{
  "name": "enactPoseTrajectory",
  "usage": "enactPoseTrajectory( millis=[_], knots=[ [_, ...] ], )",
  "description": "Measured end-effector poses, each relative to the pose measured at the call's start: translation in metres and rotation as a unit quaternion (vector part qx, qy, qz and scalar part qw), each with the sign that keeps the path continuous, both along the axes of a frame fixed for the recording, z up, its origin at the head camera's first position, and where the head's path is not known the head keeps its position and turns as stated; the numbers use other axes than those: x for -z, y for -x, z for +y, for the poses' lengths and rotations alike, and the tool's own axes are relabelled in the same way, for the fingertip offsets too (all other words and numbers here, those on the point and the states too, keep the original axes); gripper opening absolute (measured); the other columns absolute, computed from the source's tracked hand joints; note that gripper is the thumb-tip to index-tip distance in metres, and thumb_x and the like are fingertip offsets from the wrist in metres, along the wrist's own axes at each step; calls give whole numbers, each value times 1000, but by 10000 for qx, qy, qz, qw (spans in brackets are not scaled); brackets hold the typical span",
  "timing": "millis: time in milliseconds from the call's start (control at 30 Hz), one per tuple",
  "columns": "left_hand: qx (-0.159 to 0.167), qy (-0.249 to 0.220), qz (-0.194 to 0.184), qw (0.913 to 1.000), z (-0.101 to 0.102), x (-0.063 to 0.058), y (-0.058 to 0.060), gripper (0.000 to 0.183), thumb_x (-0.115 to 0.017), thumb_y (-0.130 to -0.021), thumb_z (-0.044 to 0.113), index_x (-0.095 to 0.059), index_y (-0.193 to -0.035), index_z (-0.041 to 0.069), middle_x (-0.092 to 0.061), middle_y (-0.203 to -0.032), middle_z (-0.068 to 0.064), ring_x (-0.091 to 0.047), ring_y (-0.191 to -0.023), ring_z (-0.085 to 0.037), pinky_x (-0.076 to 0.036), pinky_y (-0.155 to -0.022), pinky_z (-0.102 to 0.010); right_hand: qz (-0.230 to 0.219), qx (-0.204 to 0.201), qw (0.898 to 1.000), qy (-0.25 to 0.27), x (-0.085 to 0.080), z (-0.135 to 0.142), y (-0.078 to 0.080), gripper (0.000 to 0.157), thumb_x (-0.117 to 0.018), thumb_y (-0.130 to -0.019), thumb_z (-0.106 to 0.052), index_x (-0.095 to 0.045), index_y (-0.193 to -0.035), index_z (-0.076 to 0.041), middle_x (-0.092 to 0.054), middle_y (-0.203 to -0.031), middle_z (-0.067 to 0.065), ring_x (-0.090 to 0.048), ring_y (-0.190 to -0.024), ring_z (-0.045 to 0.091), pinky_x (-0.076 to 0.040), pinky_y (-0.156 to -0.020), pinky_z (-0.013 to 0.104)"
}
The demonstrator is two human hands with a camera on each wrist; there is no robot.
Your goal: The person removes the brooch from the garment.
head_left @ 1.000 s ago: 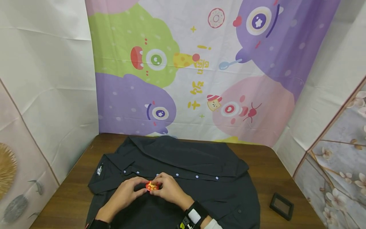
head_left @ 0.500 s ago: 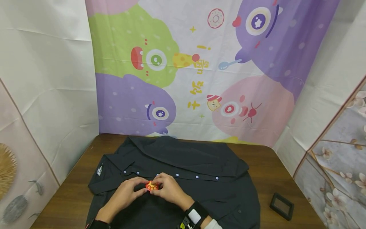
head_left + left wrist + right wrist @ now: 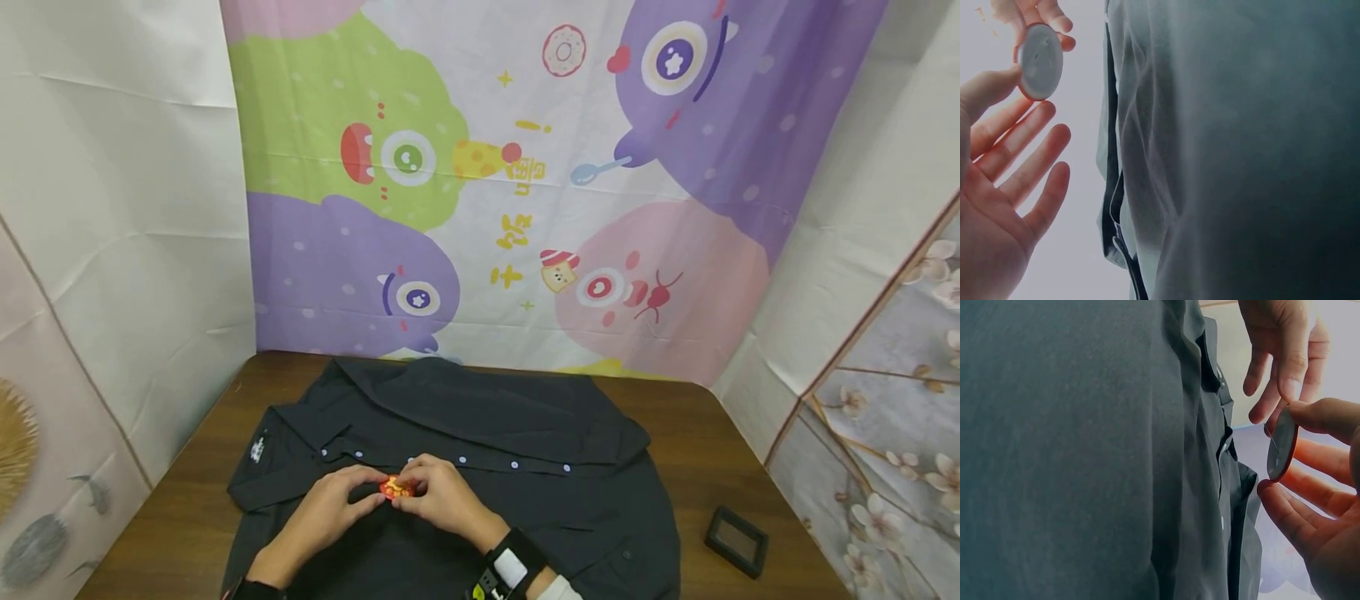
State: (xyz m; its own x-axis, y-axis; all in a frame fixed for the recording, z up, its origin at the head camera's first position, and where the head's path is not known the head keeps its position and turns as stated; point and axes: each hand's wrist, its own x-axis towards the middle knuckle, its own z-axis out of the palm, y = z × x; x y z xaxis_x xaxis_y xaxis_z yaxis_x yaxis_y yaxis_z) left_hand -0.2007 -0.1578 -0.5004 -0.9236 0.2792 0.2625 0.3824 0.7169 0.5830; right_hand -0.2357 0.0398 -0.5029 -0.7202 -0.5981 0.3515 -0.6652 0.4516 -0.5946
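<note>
Between both hands is a round pin badge [image 3: 396, 487], red with a yellow design on its front. My left hand [image 3: 330, 508] pinches its left edge between thumb and fingers. From the other side, my right hand [image 3: 450, 498] grips the right edge. The badge's pale grey back [image 3: 1042, 61] faces the left wrist camera. In the right wrist view a thin pin [image 3: 1270, 435] sticks out from that back. Under the hands a dark button-up shirt [image 3: 555, 508] lies spread out, with a row of pale buttons [image 3: 514, 465].
A small black rectangular frame [image 3: 737, 542] lies on the brown wooden table [image 3: 697, 433], right of the shirt. Behind the table hangs a cartoon-print cloth [image 3: 495, 250]. Pale sheets [image 3: 135, 208] close off the sides. A white label [image 3: 258, 450] shows at the shirt's left.
The head view has shifted very slightly. Both hands keep the same hold on the pin badge, and the shirt lies as before.
</note>
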Motion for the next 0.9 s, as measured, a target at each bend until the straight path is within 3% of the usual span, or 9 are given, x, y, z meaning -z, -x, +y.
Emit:
enactPoseTrajectory(
  millis=[900],
  knots=[
    [-266,-247,-46,9993,8,-1,-2,16,-71,-80,21,-69,-96,19,-69,-99,4,-62,-96,-17,-52,-84,-47,-272,20,9996,118,-3,6,-2,15,-70,-82,-22,-72,-92,-11,-66,-94,0,-60,-79,6,-52,-68,16]
  ],
)
